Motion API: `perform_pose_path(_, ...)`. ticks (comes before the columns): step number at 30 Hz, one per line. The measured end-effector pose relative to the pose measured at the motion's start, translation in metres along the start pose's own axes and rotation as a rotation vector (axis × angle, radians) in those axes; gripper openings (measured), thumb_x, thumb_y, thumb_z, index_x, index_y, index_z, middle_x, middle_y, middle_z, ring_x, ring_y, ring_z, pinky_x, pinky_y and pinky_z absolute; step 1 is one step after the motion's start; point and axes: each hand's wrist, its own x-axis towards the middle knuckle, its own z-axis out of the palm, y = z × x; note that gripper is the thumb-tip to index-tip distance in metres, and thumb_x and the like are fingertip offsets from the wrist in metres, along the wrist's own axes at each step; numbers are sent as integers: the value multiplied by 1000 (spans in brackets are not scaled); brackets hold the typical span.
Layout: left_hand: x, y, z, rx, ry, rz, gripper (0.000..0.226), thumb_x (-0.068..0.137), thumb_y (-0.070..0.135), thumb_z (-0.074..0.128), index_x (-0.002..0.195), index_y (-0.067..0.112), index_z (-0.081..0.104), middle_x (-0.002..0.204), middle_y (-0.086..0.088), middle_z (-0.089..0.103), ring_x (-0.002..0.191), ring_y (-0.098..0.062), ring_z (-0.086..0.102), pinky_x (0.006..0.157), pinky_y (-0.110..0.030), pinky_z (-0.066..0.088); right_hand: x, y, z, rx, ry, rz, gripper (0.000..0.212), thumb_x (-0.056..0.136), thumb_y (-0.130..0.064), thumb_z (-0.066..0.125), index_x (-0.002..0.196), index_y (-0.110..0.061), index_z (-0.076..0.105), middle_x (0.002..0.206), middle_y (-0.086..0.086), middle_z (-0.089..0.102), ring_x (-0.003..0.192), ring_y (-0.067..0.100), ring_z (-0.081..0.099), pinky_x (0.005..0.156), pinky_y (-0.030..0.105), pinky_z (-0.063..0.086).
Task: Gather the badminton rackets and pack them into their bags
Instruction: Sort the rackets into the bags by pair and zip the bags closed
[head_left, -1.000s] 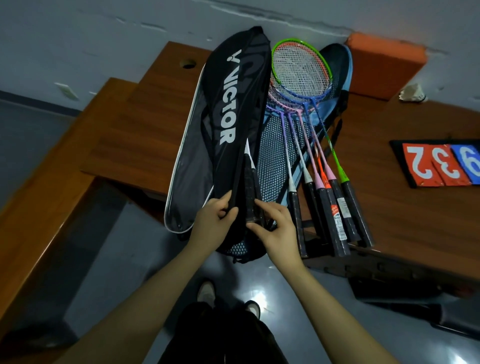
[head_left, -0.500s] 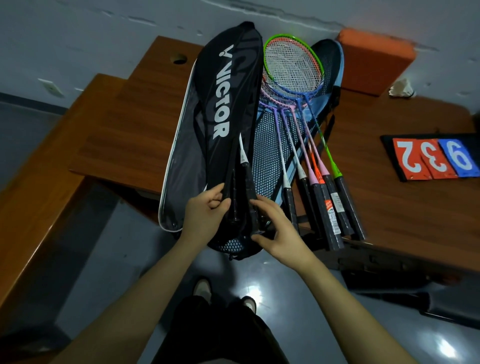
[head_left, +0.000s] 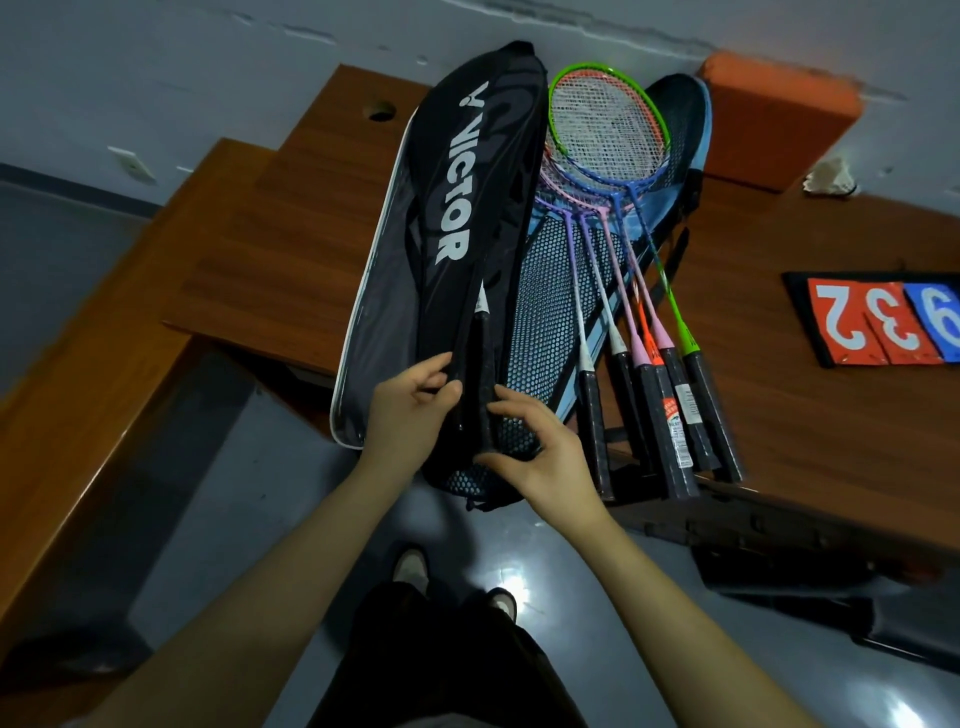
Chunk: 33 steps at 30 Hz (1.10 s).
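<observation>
Black fabric: the black bag (head_left: 467, 218), printed VICTOR, lies across the near edge of the wooden tabletop (head_left: 311, 228), its lower end hanging past that edge toward the floor.
Racket going in: a black-handled racket (head_left: 482, 374) sits partly inside the bag, its grip showing at the opening.
Left hand: the left hand (head_left: 410, 415) pinches the bag's opening edge just beside the grip, fingers curled on the fabric.
Right hand: the right hand (head_left: 545, 457) has thumb and fingers curved around the butt of the grip, touching it at the tips; they look loosely spread, not clamped.
Waiting rackets: the loose rackets (head_left: 623, 291) fan out over a blue mesh bag (head_left: 550, 312), heads toward the far edge, handles overhanging the near edge.
Elsewhere: an orange block (head_left: 774, 114) at the far edge, a score flipboard (head_left: 883, 322) toward the right edge.
Risk: the bag's overhanging end may slide off if the push drags it; the frame could snag inside the fabric; a sweeping right forearm could knock the overhanging handles to the floor.
</observation>
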Motion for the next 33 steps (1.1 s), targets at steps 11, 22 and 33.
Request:
perform_pose_path(11,-3,14,1,-231,54,-76,37,81,2,65,117,12,62,99,-7,69,83,-13,66,79,-26,53,-1,-11,-14,309,-141,220,59,69,-19,78,123,-32,58,124,13,48,109,27,58,98,43,47)
perform_pose_path(22,-4,26,-1,59,4,131,39,79,8,69,117,14,63,63,8,51,44,2,41,58,-15,39,-1,-25,-3,652,-44,297,52,71,14,68,115,-10,58,105,17,61,82,26,62,84,34,54)
perform_pose_path(33,-5,20,6,175,27,300,28,81,17,67,109,15,67,79,8,60,71,-3,56,74,-21,46,2,-22,-3,623,69,268,34,80,9,63,108,-8,56,65,-3,53,63,5,54,68,17,48)
